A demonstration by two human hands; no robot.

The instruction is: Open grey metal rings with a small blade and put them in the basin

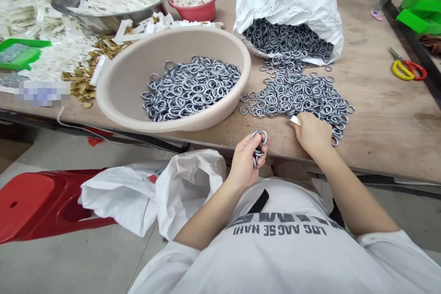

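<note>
Along the near edge of the table (372, 124): left hand (245, 158), fingers curled closed on a few grey rings (265, 136), at the edge; right hand (314, 135), fingers closed around a small white-handled tool (295, 121), beside the ring pile (306, 94); likely risks: rings dropping to the floor (103, 266) from a loosened grip, or scratched by careless tool contact; tool's long axis slanting, dark tip pointing left and away; rings round, no long axis, facing mixed ways.
</note>
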